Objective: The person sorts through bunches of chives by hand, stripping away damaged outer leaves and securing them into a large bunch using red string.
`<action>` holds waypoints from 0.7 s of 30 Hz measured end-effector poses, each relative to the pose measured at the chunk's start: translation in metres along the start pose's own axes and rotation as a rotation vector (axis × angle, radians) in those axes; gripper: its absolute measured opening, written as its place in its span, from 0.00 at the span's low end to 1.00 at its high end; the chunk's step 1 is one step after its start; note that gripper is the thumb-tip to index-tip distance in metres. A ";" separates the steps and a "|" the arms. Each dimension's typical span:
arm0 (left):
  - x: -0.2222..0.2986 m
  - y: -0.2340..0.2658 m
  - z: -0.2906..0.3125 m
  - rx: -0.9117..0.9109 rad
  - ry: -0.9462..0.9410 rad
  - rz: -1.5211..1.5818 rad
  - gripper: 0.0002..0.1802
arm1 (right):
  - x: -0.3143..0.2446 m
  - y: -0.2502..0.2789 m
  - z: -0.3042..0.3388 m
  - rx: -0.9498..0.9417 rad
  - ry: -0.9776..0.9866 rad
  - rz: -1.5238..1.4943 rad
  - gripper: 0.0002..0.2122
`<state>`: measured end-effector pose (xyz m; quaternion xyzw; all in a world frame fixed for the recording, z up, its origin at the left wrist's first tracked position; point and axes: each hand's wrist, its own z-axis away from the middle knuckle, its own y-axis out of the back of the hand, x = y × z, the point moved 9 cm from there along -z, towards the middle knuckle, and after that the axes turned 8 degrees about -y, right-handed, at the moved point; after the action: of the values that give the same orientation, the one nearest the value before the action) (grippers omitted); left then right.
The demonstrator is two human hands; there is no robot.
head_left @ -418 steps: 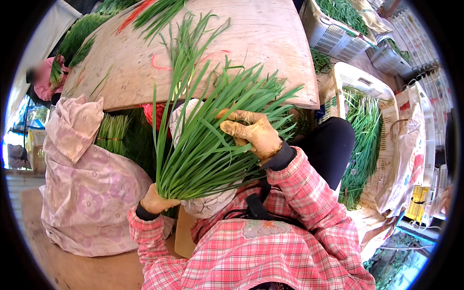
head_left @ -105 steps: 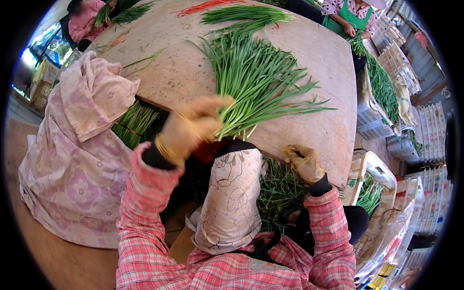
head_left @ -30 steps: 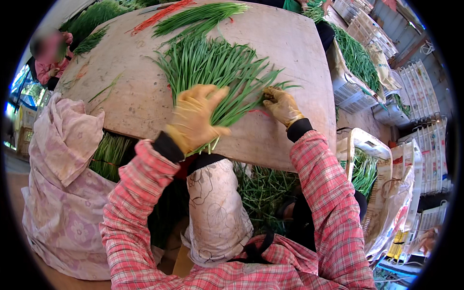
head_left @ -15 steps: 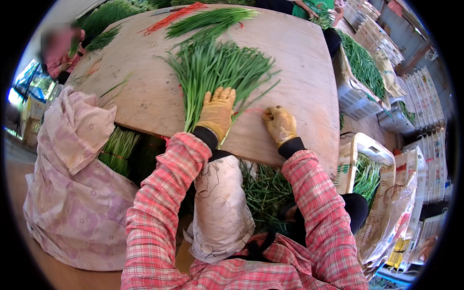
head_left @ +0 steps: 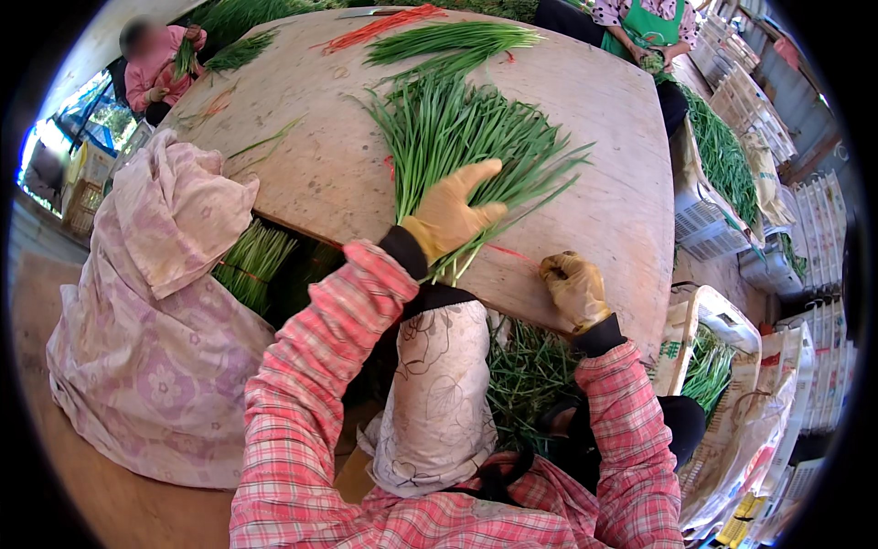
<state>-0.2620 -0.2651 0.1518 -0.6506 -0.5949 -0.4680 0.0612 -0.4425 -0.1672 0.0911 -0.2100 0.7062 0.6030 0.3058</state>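
A fanned bunch of garlic chives lies on the wooden table in front of me, its pale cut ends toward me. My left hand, in a yellow glove, rests over the lower stems. Its thumb is lifted and its fingers stretch to the right, apart from the thumb. To the right, near the table's front edge, my gloved right hand is closed in a pinch. From it a thin red tie runs left toward the stems; where it passes beneath them is hidden.
At the far side lie another chive bunch, loose red ties and a knife. Crates of greens line the right. A flowered cloth drapes at left. Co-workers sit at far left and far right.
My left hand has turned from lying flat on the stems to a tilted pose with the thumb raised. My right hand stays pinched on the red tie. The view has shifted slightly.
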 end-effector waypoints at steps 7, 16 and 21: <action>-0.153 0.138 0.052 0.405 0.332 -0.101 0.13 | 0.009 0.007 -0.008 0.020 -0.065 0.049 0.06; -0.141 0.101 0.039 -0.106 0.306 -0.872 0.14 | 0.013 0.007 -0.007 -0.011 -0.074 0.066 0.06; -0.133 0.094 0.040 -0.242 0.253 -1.060 0.10 | 0.020 0.009 -0.005 0.009 -0.047 0.110 0.06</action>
<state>-0.1435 -0.3614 0.0840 -0.2036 -0.7706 -0.5743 -0.1867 -0.4636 -0.1693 0.0844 -0.1553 0.7120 0.6207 0.2893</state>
